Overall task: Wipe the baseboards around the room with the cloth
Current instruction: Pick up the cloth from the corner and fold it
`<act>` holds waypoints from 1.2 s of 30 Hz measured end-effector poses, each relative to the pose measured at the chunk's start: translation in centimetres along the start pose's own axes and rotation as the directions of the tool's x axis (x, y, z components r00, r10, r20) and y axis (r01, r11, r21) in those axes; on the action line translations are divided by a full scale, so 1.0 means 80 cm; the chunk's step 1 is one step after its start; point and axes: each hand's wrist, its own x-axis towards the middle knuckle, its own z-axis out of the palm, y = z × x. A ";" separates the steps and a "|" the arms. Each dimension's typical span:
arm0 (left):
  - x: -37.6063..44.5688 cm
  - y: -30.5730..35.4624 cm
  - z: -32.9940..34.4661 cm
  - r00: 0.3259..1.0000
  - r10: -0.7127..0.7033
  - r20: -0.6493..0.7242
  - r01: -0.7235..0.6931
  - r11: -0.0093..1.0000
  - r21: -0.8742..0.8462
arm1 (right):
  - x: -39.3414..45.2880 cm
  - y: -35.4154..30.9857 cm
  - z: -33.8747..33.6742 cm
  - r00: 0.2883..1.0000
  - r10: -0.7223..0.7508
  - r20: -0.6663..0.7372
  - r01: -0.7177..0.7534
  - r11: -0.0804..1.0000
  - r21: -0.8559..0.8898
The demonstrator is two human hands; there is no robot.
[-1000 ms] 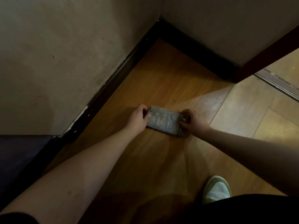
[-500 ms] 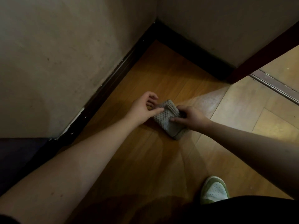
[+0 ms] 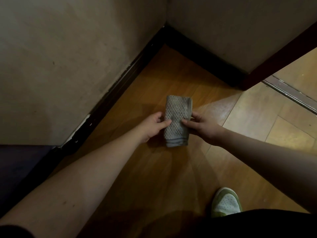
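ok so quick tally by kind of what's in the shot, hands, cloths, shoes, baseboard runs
hands: 2, left hand and right hand, each holding a side of the cloth
cloths: 1, folded grey cloth
shoes: 1, green and white shoe
baseboard runs: 2, left baseboard and far baseboard, meeting at the corner
total: 6
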 end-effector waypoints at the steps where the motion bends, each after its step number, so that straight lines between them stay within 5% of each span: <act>1: -0.001 0.001 0.000 1.000 0.016 0.005 -0.016 0.999 0.030 | -0.002 -0.001 0.001 1.000 0.005 0.008 -0.005 0.999 -0.049; 7: -0.008 0.005 0.000 0.999 0.044 0.015 -0.045 0.995 0.092 | -0.005 -0.001 0.009 0.997 0.019 -0.071 -0.027 0.994 -0.104; 12: -0.008 0.009 -0.001 0.998 0.048 -0.050 -0.051 0.996 -0.067 | -0.006 -0.004 0.018 0.992 0.012 -0.123 0.003 0.993 0.115; 22: -0.016 0.019 0.010 1.000 -0.002 0.010 0.006 0.897 -0.443 | -0.010 -0.013 0.022 0.997 -0.013 -0.077 0.034 0.961 0.275; 31: -0.018 0.012 0.009 0.998 0.056 0.037 -0.042 0.950 -0.309 | -0.009 -0.014 0.024 0.995 -0.058 -0.084 0.053 0.997 -0.055; 36: -0.017 0.013 0.007 0.991 0.135 0.019 -0.128 0.968 -0.218 | -0.010 -0.013 0.020 0.988 -0.105 -0.117 0.094 0.991 -0.095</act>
